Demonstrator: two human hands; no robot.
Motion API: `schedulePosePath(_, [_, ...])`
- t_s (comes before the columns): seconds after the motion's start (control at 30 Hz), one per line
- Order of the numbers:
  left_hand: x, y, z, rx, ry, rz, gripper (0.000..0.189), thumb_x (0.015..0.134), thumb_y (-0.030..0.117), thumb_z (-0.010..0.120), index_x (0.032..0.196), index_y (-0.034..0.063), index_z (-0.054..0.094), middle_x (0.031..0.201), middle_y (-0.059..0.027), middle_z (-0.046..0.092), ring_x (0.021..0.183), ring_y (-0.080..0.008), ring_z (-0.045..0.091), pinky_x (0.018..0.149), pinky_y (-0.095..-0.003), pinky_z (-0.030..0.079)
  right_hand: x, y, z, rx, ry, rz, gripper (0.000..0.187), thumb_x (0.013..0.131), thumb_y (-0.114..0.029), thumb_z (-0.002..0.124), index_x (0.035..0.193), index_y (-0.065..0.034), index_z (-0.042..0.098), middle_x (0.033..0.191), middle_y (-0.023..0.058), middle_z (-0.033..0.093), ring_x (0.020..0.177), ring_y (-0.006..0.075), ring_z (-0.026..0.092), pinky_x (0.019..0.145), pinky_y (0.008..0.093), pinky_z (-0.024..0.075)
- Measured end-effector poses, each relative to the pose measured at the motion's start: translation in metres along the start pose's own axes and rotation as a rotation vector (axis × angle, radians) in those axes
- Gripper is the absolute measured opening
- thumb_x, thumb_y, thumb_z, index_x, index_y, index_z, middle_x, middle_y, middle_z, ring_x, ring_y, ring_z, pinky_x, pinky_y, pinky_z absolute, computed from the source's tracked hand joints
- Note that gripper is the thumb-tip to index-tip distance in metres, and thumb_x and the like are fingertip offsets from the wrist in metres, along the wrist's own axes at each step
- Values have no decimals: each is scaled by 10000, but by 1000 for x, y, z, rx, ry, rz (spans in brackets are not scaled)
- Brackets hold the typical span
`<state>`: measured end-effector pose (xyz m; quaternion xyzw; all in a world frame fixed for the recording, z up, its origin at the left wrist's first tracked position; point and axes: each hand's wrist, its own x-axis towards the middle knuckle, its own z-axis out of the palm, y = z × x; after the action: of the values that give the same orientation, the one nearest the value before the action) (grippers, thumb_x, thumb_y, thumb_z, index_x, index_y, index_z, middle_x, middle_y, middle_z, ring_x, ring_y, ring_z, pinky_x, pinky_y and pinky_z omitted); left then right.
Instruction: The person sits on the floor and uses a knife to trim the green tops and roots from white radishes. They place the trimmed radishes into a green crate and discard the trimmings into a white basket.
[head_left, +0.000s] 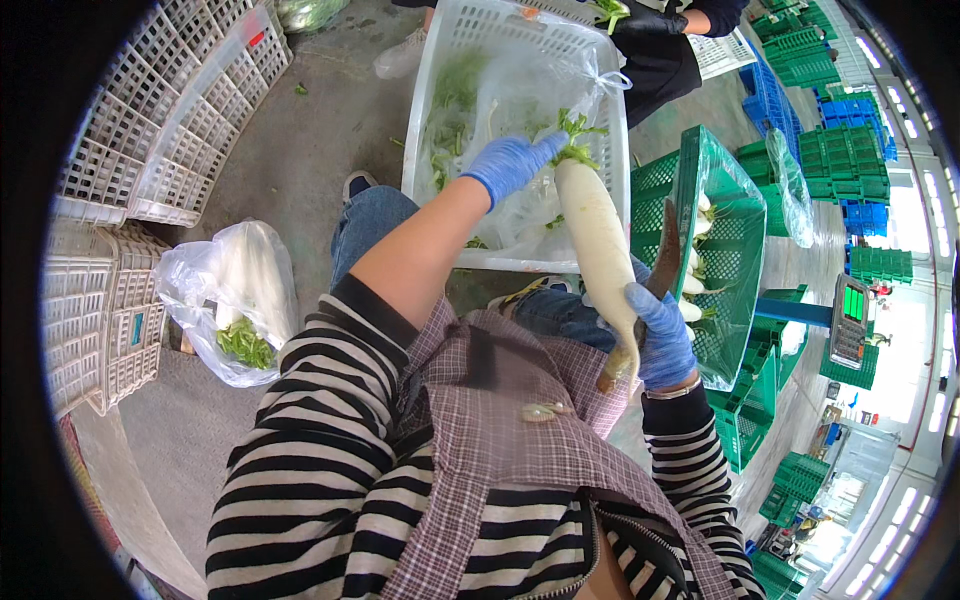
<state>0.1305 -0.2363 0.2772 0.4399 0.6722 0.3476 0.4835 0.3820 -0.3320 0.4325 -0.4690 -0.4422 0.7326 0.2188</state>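
Observation:
A large white daikon radish (592, 225) lies slantwise between my gloved hands, its short green leaf stubs (576, 139) upward and its brownish root tip toward my apron. My left hand (514, 165), in a blue glove, has its fingers at the leaf stubs; whether they grip is partly hidden. My right hand (660, 330), also blue-gloved, holds a knife with a dark, rusty curved blade (666, 251) and supports the radish's lower part. Beneath the radish's upper part stands a white plastic crate (412, 142) lined with clear film, with green leaf trimmings inside.
A green crate (731, 277) with film and several radishes stands at right, near a digital scale (851, 319). At left are stacked white crates (187, 97) and a clear bag of radishes (232, 292). A co-worker's black-gloved hand (652, 19) is across the white crate.

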Motion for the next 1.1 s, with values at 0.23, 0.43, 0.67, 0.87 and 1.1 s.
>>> schedulePosePath(0.23, [-17,4,7,-25,288,113,574,742,528,723,941,-5,646,868,-214,668,816,-317,646,787,-397,501,3,15,13,30,16,-34,748,774,-178,761,1377,70,394,1224,128,570,1090,205,565,953,315,457])
schedulePosePath(0.43, [-10,-8,-6,188,36,478,401,793,354,719,1071,72,655,982,-175,649,902,-324,624,837,-399,493,-4,9,5,6,-73,77,792,794,-336,712,1391,63,377,1249,151,550,1094,222,569,958,313,451])
schedulePosePath(0.67, [-16,-6,2,628,-90,699,273,850,299,629,1052,123,680,1004,-148,602,976,-327,582,874,-435,473,-26,1,-12,2,-64,117,808,779,-351,722,1380,73,387,1265,157,550,1098,213,566,962,317,444])
schedulePosePath(0.87, [-29,-1,27,869,-55,636,249,902,300,524,951,114,682,1004,-157,616,959,-327,596,844,-444,486,-38,0,-22,-36,-84,159,816,755,-311,760,1383,61,393,1284,138,545,1123,210,554,968,312,435])
schedulePosePath(1.1, [-30,1,38,525,196,249,329,949,290,427,969,43,643,1015,-233,618,907,-382,606,845,-480,482,-30,17,-34,180,-68,250,714,834,-373,684,1341,56,421,1141,206,595,987,266,608,805,350,527])
